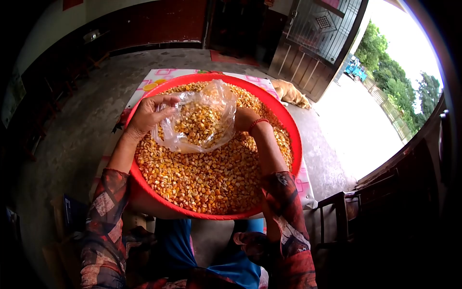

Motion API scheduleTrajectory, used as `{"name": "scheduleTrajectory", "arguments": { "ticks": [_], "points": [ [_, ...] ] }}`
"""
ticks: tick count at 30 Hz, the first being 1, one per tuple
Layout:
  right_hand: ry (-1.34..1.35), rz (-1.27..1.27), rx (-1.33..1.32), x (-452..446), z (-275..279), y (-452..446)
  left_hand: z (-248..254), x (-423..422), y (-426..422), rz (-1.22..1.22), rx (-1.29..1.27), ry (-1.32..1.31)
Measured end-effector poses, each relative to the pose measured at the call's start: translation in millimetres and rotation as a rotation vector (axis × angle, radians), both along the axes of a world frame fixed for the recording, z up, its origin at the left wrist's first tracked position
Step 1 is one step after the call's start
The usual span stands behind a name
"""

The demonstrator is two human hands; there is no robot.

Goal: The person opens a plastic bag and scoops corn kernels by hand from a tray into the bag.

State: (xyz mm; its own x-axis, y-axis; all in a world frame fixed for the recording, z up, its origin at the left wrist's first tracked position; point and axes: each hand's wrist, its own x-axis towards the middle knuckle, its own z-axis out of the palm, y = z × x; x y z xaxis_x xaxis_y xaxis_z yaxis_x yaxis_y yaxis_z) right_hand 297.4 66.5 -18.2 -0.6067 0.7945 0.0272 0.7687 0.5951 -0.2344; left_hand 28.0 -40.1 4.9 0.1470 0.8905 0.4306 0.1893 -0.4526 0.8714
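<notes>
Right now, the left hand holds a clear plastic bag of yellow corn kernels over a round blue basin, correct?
No: the head view shows the round basin is red. The left hand holds the clear plastic bag of yellow corn kernels over it.

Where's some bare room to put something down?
There's bare floor right of the table, below the lying dog and beside the sunlit ground outside. More floor shows left of the table. The tabletop has only edges around the red basin. Inside it's crowded: corn, the plastic bag, left hand and right hand.
</notes>
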Motion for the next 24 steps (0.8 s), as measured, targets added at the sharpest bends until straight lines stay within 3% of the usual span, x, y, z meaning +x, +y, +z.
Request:
{"name": "scheduleTrajectory", "arguments": {
  "ticks": [9, 11, 14, 18, 20, 24],
  "points": [
    [-0.198, 0.003, -0.196, -0.8, 12.5, -6.5, 1.0, 1.4, -1.1, 0.005, -0.011, -0.002],
    [0.082, -0.062, -0.301, 2.4, -10.5, 12.1, 1.2, 1.4, -1.4, 0.004, -0.014, -0.004],
    [0.180, -0.191, -0.375, 2.1, 8.8, -5.3, 2.1, 1.4, -2.1, -0.009, -0.052, -0.048],
    [0.387, -0.133, -0.218, 14.6, 1.4, 3.0, 1.4, 1.3, -1.3, -0.004, -0.020, -0.016],
    [0.807, -0.212, -0.674, 23.4, 3.4, 10.5, 1.0, 0.6, -0.6, 0.005, -0.002, -0.001],
    [1.495, -0.406, -0.792, 29.2, 13.7, 6.7, 1.6, 0.5, -1.6, 0.002, -0.017, 0.001]
  ]
}}
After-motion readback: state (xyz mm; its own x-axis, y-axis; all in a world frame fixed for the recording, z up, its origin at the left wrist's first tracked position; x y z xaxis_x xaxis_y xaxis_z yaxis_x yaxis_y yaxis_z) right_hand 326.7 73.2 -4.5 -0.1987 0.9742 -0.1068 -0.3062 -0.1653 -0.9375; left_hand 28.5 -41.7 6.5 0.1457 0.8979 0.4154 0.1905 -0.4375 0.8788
